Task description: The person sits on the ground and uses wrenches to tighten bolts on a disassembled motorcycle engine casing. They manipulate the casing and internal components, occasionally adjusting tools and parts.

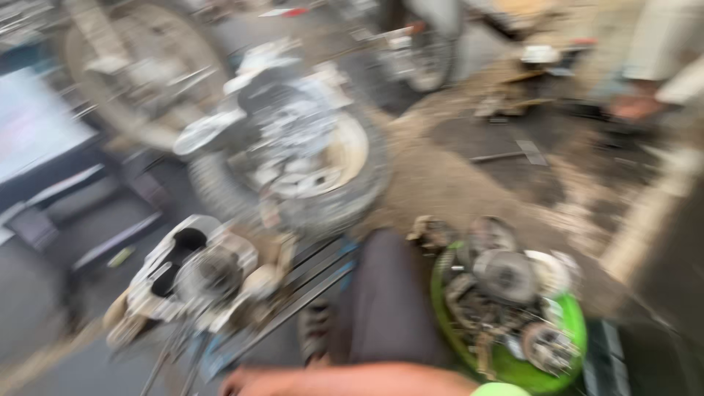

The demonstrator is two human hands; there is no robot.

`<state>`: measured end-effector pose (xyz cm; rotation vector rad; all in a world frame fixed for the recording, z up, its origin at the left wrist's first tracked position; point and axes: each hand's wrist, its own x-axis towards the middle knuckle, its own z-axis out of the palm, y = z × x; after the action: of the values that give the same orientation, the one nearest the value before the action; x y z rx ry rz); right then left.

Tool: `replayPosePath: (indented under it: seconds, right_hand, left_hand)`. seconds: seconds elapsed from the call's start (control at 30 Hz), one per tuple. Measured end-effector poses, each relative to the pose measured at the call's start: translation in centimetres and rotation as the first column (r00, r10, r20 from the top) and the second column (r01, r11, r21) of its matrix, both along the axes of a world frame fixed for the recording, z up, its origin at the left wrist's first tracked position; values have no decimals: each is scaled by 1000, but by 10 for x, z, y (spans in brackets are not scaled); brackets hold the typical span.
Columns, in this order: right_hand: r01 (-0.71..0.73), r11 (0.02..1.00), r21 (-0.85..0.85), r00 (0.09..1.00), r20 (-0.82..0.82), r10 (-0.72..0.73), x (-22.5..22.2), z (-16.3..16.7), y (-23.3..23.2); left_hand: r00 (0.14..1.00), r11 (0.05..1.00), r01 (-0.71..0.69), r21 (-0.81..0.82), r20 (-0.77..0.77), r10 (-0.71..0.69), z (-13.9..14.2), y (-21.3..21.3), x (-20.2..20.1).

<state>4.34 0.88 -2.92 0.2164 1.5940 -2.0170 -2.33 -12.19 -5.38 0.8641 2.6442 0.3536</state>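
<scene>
The view is heavily blurred. A bare forearm (367,381) with a green sleeve end lies across the bottom edge, and my right hand (238,381) is at its left end, mostly cut off by the frame. Whether it holds anything is hidden. It is nearest a metal engine part (198,271) that rests on a dark bar frame (308,282). My left hand is out of view. My dark trouser leg (381,301) and sandalled foot (315,330) sit between the frame and a green basin (568,315).
The green basin holds several greasy metal parts. A tyre (359,191) lying flat carries more engine pieces. A spoked wheel (139,66) stands at the top left. Another person's leg and foot (634,106) are at the top right on the dirt floor.
</scene>
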Motion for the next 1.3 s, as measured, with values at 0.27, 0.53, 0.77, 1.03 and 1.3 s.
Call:
replayPosePath:
  seconds: [0.27, 0.53, 0.77, 1.03, 1.3]
  right_hand:
    - [-132, 974, 185, 971, 222, 90, -19, -15, -66]
    - [-98, 993, 62, 974, -197, 108, -19, -20, -99]
    - [-166, 983, 84, 973, 179, 149, -13, -28, -108]
    - [-188, 982, 27, 980, 75, 185, -11, -62, -103]
    - [-225, 967, 115, 973, 77, 217, -18, -63, -110]
  left_hand:
    - [992, 995, -88, 57, -86, 92, 9, -131, 30]
    - [991, 999, -8, -49, -135, 1, 43, -150, 46]
    - [931, 976, -21, 215, -352, 97, 18, -157, 47]
    - [966, 984, -162, 76, -193, 174, -21, -168, 48]
    - [972, 982, -175, 66, -149, 183, -36, -179, 48]
